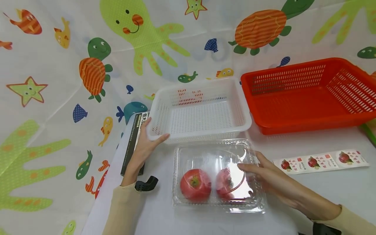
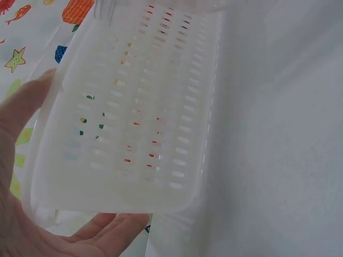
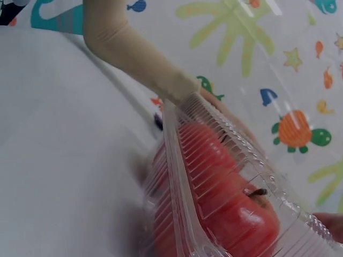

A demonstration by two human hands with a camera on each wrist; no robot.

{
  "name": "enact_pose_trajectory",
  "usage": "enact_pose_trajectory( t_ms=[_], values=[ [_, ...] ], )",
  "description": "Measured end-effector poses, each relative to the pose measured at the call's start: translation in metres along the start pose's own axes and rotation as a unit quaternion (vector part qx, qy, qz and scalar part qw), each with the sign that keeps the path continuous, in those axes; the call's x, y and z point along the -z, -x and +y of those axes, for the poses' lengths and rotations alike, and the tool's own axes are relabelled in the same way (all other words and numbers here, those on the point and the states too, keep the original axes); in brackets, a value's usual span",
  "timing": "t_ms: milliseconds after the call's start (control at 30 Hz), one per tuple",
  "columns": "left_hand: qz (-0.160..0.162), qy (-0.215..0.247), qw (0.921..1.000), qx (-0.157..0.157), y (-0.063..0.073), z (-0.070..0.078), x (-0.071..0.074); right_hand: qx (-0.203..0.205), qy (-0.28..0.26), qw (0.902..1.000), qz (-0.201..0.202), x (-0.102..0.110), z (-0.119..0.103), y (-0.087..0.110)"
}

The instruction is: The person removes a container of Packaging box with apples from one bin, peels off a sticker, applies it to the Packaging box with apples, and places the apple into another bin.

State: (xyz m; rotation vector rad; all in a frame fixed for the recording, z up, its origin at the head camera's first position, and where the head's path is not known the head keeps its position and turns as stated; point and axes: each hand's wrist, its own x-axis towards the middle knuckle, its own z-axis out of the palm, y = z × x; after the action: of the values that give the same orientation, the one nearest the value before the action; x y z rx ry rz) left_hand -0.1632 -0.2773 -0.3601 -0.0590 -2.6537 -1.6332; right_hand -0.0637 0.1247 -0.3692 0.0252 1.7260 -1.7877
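My left hand (image 1: 143,147) grips the front left corner of a white plastic basket (image 1: 199,134), thumb and fingers spread round its rim. In the left wrist view the basket's slotted side (image 2: 134,107) fills the middle. My right hand (image 1: 268,178) holds a clear plastic clamshell box (image 1: 202,148) by its right side, thumb on the lid. The lid is down over red round fruits (image 1: 195,185). In the right wrist view a fruit (image 3: 241,225) with a short brown stem shows through the ridged wall, and a fingertip (image 3: 331,224) is at the box's edge.
A larger red basket (image 1: 305,125) stands to the right of the white one. A strip of fruit stickers (image 1: 321,162) lies on the white table (image 1: 332,192). At the left is a black and white box (image 1: 132,143). A cartoon-printed cloth (image 1: 53,130) hangs behind.
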Motion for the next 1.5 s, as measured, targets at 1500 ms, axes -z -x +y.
enact_pose_trajectory(
  t_ms=[1500],
  values=[
    [0.003, 0.003, 1.0, 0.005, 0.0, 0.001, 0.0, 0.007, 0.122, 0.9919, -0.034, 0.026, -0.013, -0.027]
  ],
)
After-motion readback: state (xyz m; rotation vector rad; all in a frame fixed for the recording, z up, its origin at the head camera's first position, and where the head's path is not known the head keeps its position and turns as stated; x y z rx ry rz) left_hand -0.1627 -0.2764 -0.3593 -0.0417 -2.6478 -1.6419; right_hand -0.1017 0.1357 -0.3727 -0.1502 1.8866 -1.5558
